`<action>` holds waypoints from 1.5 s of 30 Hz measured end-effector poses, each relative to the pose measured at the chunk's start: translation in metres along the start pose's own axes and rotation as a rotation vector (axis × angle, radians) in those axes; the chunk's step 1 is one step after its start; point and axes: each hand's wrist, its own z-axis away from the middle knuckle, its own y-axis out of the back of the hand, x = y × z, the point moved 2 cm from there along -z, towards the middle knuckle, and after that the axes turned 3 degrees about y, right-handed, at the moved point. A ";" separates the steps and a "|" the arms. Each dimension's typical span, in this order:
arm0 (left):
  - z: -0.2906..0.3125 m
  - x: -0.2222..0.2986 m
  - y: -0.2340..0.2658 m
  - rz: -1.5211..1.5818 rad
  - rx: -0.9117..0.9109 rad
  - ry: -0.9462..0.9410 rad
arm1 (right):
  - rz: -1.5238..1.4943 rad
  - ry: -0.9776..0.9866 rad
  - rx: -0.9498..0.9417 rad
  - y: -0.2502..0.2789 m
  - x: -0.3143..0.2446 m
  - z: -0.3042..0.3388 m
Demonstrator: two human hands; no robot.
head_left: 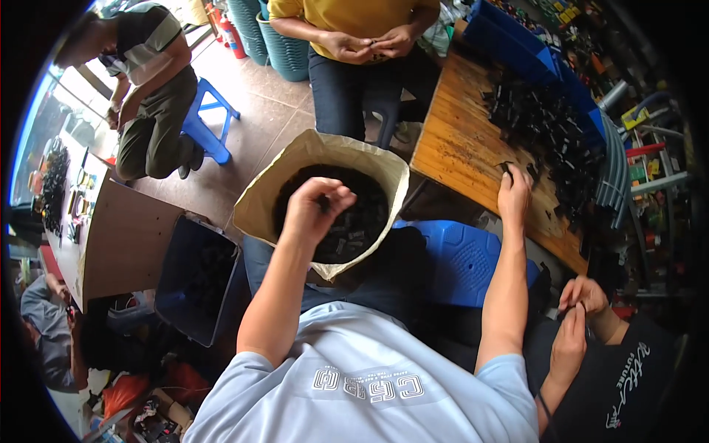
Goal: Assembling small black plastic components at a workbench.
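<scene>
Over the mouth of a tan woven sack (395, 177) is my left hand (314, 207), its fingers curled around a small black part (324, 201) partly hidden by the palm. Many similar dark pieces (353, 242) lie inside the sack, between my knees. My right hand (515, 193) is at the wooden table (454, 140) on the right, pinching a small black part (507, 168) between thumb and fingers. Beyond it, a heap of black parts (543, 122) covers the table's far side.
Blue bins (509, 37) line the table's back edge. A blue stool (458, 258) stands by my right side, a dark bin (196, 288) at my left. Co-workers' hands (373, 46) (572, 332) work ahead and at right. Another person sits near a blue stool (210, 122).
</scene>
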 end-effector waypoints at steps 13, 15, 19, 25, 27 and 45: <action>0.042 -0.005 -0.087 -1.050 -0.311 -0.426 | -1.528 -0.002 -0.409 0.011 -0.157 0.055; 0.046 -0.006 -0.088 -1.086 -0.301 -0.736 | -1.517 0.035 -0.421 0.010 -0.162 0.058; 0.043 -0.014 -0.084 -1.179 -0.150 -0.893 | -1.508 -0.070 -0.538 0.003 -0.167 0.064; 0.041 -0.025 -0.082 -1.206 -0.011 -1.086 | -1.679 -0.245 -0.550 -0.014 -0.173 0.071; 0.043 -0.028 -0.079 -1.231 -0.030 -1.141 | -1.731 -0.279 -0.546 -0.017 -0.174 0.074; 0.033 -0.020 -0.067 -1.228 -0.207 -0.288 | -1.298 -0.175 -0.920 0.001 -0.160 0.060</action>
